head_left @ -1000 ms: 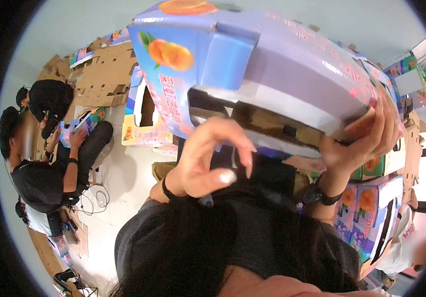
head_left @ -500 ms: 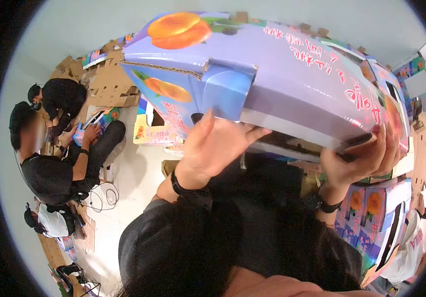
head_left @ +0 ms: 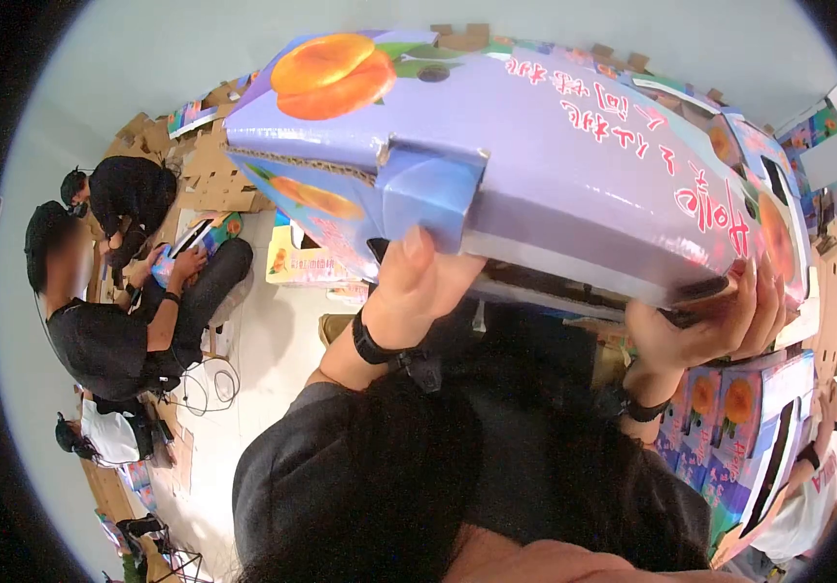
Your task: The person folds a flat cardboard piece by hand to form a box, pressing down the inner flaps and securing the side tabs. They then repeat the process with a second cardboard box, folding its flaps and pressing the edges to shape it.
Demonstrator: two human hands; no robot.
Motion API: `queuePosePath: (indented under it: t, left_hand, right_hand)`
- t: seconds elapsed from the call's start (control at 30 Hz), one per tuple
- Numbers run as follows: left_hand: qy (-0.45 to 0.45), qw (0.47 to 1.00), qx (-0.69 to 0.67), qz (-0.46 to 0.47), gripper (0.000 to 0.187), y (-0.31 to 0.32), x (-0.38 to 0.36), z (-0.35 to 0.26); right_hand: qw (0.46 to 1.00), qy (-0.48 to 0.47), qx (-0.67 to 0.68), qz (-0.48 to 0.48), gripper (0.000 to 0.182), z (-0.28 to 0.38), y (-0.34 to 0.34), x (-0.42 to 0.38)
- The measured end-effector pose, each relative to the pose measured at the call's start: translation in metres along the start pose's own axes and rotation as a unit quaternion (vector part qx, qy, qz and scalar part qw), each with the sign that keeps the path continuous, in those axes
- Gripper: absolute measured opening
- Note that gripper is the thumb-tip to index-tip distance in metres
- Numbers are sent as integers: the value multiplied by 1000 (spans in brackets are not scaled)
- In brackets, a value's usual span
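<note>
A purple cardboard fruit box (head_left: 574, 165) with peach pictures and pink lettering is held up in front of my chest, tilted. At its near left corner a blue cardboard flap (head_left: 428, 194) folds around the edge. The thumb of my left hand (head_left: 418, 287) presses against the bottom of this flap, while its other fingers are hidden under the box. My right hand (head_left: 715, 321) grips the box's near right edge with bent fingers. Between the hands a dark opening (head_left: 545, 287) shows along the near side.
Several printed boxes (head_left: 730, 418) stand at my lower right, beside a person in white (head_left: 798, 515). Flat brown cardboard (head_left: 209, 165) lies at the back left. On the left, a seated person in black (head_left: 98, 340) handles another box (head_left: 195, 248). Cables (head_left: 209, 384) lie on the floor.
My left hand has closed in from a spread palm, its thumb now against the blue flap. The box has shifted slightly left. My right hand keeps its hold on the edge.
</note>
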State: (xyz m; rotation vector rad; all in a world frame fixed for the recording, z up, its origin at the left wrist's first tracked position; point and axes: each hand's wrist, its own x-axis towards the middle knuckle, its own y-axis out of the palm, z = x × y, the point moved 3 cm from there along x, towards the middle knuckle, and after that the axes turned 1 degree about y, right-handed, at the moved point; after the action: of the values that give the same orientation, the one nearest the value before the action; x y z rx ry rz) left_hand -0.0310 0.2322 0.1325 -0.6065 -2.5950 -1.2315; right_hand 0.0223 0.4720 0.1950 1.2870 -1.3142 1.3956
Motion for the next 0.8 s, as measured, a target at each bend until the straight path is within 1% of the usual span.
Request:
queuePosePath:
  t: [0.03, 0.13, 0.17, 0.2, 0.27, 0.3, 0.4, 0.53, 0.6, 0.63, 0.73, 0.8]
  left_hand:
    - [1, 1000, 1, 1, 96, -5, -3, 2]
    - [11, 995, 96, -20, 93, -7, -11, 1]
    - [12, 994, 108, -19, 92, -7, -13, 0]
    - [12, 993, 113, -20, 92, -5, -14, -1]
    - [10, 994, 108, -24, 91, -3, -13, -1]
    - [9, 994, 103, -27, 91, -3, -11, -1]
    - [8, 995, 94, -31, 90, 1, -10, -2]
    - [10, 995, 86, -43, 88, 3, -7, -2]
    - [10, 996, 79, -48, 87, 2, -3, 0]
    - [9, 996, 74, -49, 87, 0, -2, 1]
    - [9, 997, 51, -56, 85, -6, -5, 5]
    - [6, 996, 62, -61, 84, 0, -3, -1]
  right_hand:
    - [1000, 0, 5, -4, 67, -3, 0, 0]
    - [999, -10, -1, -34, 67, -3, 4, -1]
    - [999, -17, 9, -41, 67, -4, 6, 0]
    - [999, -19, 4, -30, 68, -6, 4, -2]
    - [1000, -25, -7, -6, 70, -10, -1, -4]
    - [999, -28, 0, -18, 71, -10, 2, -5]
    - [1000, -22, -2, -12, 71, -7, 1, -4]
    - [999, -34, -3, 10, 69, -6, 3, 1]
    - [999, -39, -5, 13, 74, -7, 5, -2]
    - [999, -40, -9, 11, 80, -9, 9, -9]
    - [999, -33, 1, 14, 81, -3, 11, -19]
    - [999, -32, -9, 2, 74, 4, 6, -10]
